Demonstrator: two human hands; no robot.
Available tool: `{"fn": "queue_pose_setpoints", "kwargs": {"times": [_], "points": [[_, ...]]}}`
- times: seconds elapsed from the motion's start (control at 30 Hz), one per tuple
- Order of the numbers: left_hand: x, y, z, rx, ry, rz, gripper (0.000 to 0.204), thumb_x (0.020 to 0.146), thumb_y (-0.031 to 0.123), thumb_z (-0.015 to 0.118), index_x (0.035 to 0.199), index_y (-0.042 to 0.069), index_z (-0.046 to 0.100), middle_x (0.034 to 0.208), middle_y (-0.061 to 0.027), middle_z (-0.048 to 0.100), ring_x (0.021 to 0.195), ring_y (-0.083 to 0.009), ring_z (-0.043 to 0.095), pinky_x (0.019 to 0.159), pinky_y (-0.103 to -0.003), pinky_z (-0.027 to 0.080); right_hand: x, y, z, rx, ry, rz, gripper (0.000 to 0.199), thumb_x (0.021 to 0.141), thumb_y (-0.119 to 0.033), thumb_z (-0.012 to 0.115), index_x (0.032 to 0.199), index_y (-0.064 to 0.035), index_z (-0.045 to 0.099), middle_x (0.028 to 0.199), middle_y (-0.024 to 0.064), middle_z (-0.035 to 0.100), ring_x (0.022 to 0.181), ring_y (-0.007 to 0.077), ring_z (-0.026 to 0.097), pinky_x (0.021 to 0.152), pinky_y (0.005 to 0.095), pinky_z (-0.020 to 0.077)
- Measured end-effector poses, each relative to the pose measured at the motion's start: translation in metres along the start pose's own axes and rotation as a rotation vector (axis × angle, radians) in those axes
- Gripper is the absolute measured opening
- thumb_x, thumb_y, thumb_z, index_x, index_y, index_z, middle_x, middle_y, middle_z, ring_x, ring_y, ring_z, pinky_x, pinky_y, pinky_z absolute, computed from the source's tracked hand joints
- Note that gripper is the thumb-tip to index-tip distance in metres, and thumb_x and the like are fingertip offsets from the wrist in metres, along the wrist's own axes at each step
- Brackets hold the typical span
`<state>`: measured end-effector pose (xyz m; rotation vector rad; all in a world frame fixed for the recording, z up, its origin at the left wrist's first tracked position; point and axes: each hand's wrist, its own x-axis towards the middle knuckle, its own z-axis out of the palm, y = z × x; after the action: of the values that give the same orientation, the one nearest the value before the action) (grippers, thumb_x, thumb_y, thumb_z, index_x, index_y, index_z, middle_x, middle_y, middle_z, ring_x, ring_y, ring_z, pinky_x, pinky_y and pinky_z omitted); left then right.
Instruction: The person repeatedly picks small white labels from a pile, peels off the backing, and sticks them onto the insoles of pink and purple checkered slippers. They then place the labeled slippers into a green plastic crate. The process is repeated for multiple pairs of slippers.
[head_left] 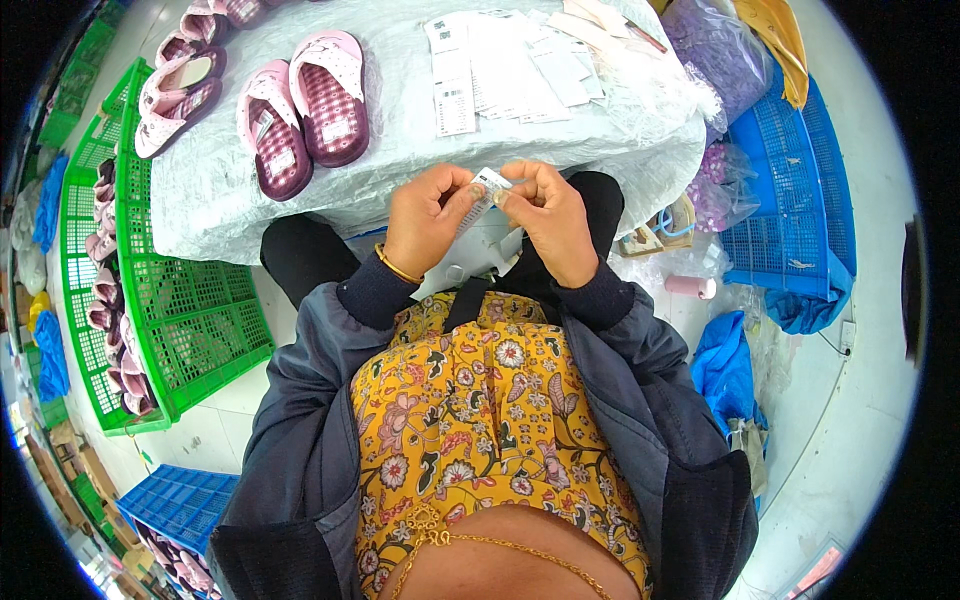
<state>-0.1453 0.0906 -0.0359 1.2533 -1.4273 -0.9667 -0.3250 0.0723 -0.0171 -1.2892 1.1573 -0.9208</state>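
Thumbs and fingertips of the left hand (420, 220) and right hand (552, 220) pinch either side of a small white rectangular paper label (489, 184), just before a table draped in translucent plastic sheeting (395, 135) — uneven pulling could crease or tear it — and a slackened hold could drop it.

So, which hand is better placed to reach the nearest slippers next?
Probably the left hand: the nearest slippers lie to its left on the table, and the right hand sits farther away. Both pinch a white label.
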Motion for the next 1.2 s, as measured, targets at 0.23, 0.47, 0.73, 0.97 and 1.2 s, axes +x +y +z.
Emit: {"fn": "queue_pose_setpoints", "kwargs": {"times": [0.23, 0.47, 0.73, 0.97, 1.2], "points": [[0.001, 0.002, -0.003, 0.344, 0.041, 0.440, 0.008, 0.080, 0.003, 0.071, 0.085, 0.002, 0.066, 0.077, -0.0128, 0.062, 0.070, -0.0309, 0.059, 0.061, -0.038, 0.047, 0.001, 0.005, -0.003, 0.191, -0.078, 0.078, 0.017, 0.090, -0.009, 0.064, 0.104, 0.0002, 0.062, 0.080, 0.0007, 0.062, 0.069, 0.0060, 0.055, 0.062, 0.0224, 0.0458], [-0.003, -0.002, -0.015, -0.177, -0.261, -0.214, 0.017, 0.098, 0.015, 0.056, 0.097, 0.001, 0.065, 0.082, 0.0036, 0.058, 0.076, -0.0050, 0.049, 0.070, -0.025, 0.043, -0.001, 0.005, -0.008, 0.053, -0.177, 0.078, 0.017, 0.086, -0.010, 0.070, 0.098, -0.0001, 0.064, 0.080, 0.0012, 0.065, 0.070, 0.0058, 0.057, 0.061, 0.0224, 0.0471], [0.001, -0.019, -0.006, 0.066, -0.316, -0.036, 0.013, 0.091, 0.014, 0.063, 0.093, 0.001, 0.064, 0.074, -0.0040, 0.060, 0.065, -0.0096, 0.052, 0.058, -0.028, 0.043, -0.004, 0.015, -0.013, -0.154, -0.237, -0.033, 0.019, 0.083, -0.011, 0.074, 0.098, -0.0025, 0.066, 0.084, 0.0070, 0.070, 0.076, 0.0108, 0.065, 0.067, 0.0278, 0.0519], [0.010, -0.001, -0.002, 0.110, -0.237, -0.012, 0.014, 0.090, 0.015, 0.064, 0.089, 0.001, 0.063, 0.074, -0.0072, 0.059, 0.064, -0.0147, 0.053, 0.060, -0.030, 0.044, 0.006, -0.004, -0.020, -0.595, 0.029, -0.764, 0.016, 0.081, -0.010, 0.073, 0.094, -0.0028, 0.066, 0.081, 0.0107, 0.066, 0.071, 0.0230, 0.064, 0.065, 0.0336, 0.0496], [0.047, 0.018, 0.016, 0.139, -0.264, -0.018, 0.016, 0.088, 0.017, 0.066, 0.093, 0.002, 0.065, 0.078, -0.0067, 0.062, 0.068, -0.0155, 0.055, 0.064, -0.030, 0.046, 0.006, 0.001, -0.029, -0.170, 0.021, -0.246, 0.016, 0.083, -0.007, 0.070, 0.096, -0.0012, 0.065, 0.081, 0.0114, 0.066, 0.069, 0.0234, 0.063, 0.066, 0.0329, 0.0515]]}}
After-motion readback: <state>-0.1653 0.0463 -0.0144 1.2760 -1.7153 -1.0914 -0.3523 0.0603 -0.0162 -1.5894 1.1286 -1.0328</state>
